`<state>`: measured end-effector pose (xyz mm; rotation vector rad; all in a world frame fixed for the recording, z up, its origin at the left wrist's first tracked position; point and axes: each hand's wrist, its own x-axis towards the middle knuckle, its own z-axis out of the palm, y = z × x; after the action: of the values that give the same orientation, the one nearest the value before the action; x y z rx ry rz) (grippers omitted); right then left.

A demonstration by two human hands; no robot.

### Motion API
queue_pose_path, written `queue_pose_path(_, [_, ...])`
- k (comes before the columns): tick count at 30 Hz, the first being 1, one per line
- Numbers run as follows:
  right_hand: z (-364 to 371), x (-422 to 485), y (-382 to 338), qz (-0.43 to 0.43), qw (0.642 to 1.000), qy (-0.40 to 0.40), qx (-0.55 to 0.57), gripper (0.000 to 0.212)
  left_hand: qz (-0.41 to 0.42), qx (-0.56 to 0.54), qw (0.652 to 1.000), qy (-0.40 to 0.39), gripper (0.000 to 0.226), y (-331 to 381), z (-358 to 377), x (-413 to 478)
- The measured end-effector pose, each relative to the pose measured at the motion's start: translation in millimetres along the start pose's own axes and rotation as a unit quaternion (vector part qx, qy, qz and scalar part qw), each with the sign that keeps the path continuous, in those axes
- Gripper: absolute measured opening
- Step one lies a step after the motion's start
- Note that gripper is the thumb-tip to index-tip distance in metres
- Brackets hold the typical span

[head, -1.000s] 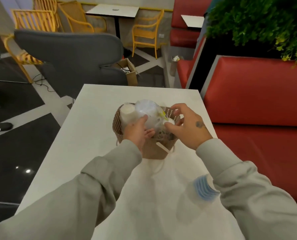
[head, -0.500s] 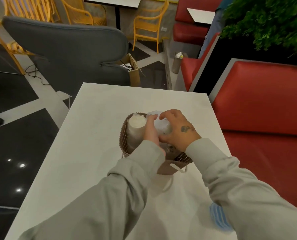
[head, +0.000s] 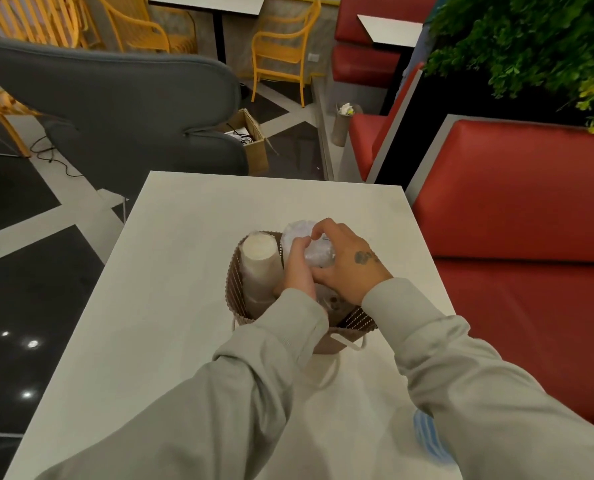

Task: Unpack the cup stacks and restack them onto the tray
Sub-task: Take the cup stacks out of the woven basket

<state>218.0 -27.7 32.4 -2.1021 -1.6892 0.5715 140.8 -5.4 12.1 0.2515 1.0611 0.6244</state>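
Cafe seating in red (head: 513, 202) and yellow surrounds a pale table (head: 184, 271) where a person in a grey sweatshirt works at a brown paper bag (head: 231, 292) standing near its middle. Two cup stacks sit upright in the bag: a bare cream stack (head: 259, 254) at the left, and beside it a stack in clear wrap (head: 297, 228). Both hands are on the wrapped one. The left hand (head: 297, 268) curls round its side, and the right hand (head: 349, 268) arches over the top with finger and thumb bent onto the plastic, seemingly pinching it. No tray is in view, so nothing appears to have been restacked yet. The likeliest trouble is the light bag lifting or tipping with the stack if it is pulled straight up with no hand holding the bag down. That could take the bare stack over too. Thin wrap gripped at the top could also tear or slip and let the cups drop back or scatter. Near the table's front edge a blue-ribbed item (head: 427, 438) lies just beside the right sleeve, which could brush it off. No brand, label or legible writing shows. The bag's lining carries only pale dotted stripes, and a dark mark on the right hand cannot be read.
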Motion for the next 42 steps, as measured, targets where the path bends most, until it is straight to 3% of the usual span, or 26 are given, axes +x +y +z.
queue_pose_path(6, [-20, -16, -14, -0.023, 0.998, 0.047, 0.024, 0.051, 0.059, 0.012, 0.997, 0.050, 0.100, 0, 1, -21])
queue_pose_path(10, [-35, -35, -24, -0.041, 0.995, 0.082, 0.035, 0.053, 0.107, 0.030, 0.993, 0.036, 0.107, -1, 2, -41])
queue_pose_path(15, [-51, -72, -26, -0.065, 0.989, 0.117, 0.068, 0.051, 0.133, 0.090, 0.987, 0.004, 0.103, -15, 1, -66])
queue_pose_path(25, [-39, -150, 7, -0.068, 0.981, 0.146, 0.105, 0.049, 0.110, 0.147, 0.982, -0.048, 0.093, -75, -18, -97])
queue_pose_path(36, [8, -207, 42, -0.060, 0.984, 0.129, 0.110, 0.049, 0.088, 0.158, 0.983, 0.000, 0.086, -142, -61, -104])
queue_pose_path(40, [33, -218, 59, -0.039, 0.989, 0.099, 0.101, 0.049, 0.050, 0.193, 0.980, -0.008, 0.055, -164, -82, -95])
queue_pose_path(42, [46, -222, 69, -0.024, 0.991, 0.089, 0.095, 0.048, 0.036, 0.215, 0.976, -0.011, 0.065, -172, -91, -86])
